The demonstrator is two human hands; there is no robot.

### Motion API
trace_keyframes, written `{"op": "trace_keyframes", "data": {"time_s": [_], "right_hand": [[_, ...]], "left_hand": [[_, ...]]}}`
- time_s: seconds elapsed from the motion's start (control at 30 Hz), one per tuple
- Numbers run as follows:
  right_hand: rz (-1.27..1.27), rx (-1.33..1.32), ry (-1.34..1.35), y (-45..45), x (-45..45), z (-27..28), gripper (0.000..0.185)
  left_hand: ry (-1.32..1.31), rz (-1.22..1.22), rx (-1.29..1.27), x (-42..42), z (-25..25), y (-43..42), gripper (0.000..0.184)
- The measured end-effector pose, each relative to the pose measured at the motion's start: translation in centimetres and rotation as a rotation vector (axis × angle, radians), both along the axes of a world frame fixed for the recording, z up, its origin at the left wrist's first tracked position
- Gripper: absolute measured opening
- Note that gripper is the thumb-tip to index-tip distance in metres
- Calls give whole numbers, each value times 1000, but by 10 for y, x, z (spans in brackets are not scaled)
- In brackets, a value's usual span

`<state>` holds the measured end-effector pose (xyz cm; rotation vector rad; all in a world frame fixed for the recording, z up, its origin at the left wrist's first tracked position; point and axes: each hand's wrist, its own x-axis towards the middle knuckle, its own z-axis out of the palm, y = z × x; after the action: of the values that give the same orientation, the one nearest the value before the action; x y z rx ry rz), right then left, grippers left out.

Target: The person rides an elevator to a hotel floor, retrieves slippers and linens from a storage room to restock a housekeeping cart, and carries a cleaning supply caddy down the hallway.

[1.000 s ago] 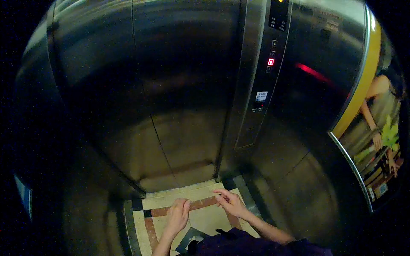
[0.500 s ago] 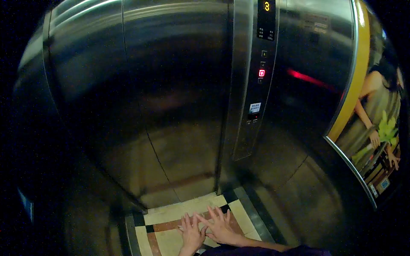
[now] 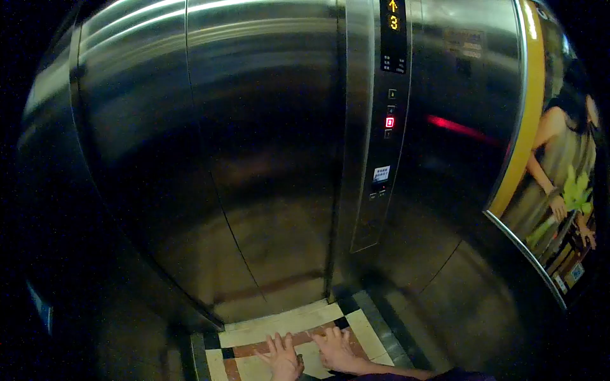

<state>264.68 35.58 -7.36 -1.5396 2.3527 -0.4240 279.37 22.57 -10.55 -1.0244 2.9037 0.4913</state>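
Note:
Low in the view, my left hand (image 3: 282, 359) is held over the tiled floor (image 3: 279, 320) with its fingers spread and nothing in it. Just to its right, my right hand (image 3: 335, 351) is also open and empty, its fingers apart and slightly bent. A small gap separates the two hands. Ahead of them stand the closed metal elevator doors (image 3: 260, 190). Right of the doors is the button panel (image 3: 362, 222), with one button (image 3: 389, 122) lit red. The display (image 3: 394, 22) above it shows an up arrow and a 3 in yellow.
A framed poster or mirror (image 3: 553, 190) with a yellow edge is on the right wall, showing a person with a green plant. A white label (image 3: 381, 173) sits on the panel. Metal walls enclose the floor.
My hands came together with overlapping fingers, then moved apart and lower in the view. The view has tilted upward, and the display now shows an up arrow and a 3.

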Motion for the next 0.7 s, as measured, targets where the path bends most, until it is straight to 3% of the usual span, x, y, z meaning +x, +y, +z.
{"op": "trace_keyframes", "data": {"time_s": [0.07,0.13,0.2,0.33,0.63,0.7], "right_hand": [[0,-51,-28,2,-4,-4,63],[2,-98,-58,3,-4,-5,64],[15,-108,106,1,-2,-5,70],[62,-172,130,6,-4,-3,74],[25,-146,175,11,-6,-24,55],[46,-16,101,9,-10,-26,47]], "left_hand": [[89,-11,-71,2,-8,0,78],[-89,52,194,-3,35,3,77],[-74,59,225,-5,24,-3,77],[79,3,174,-1,17,2,81],[-16,-26,139,-2,41,13,85],[26,-49,81,-2,35,11,88]]}}
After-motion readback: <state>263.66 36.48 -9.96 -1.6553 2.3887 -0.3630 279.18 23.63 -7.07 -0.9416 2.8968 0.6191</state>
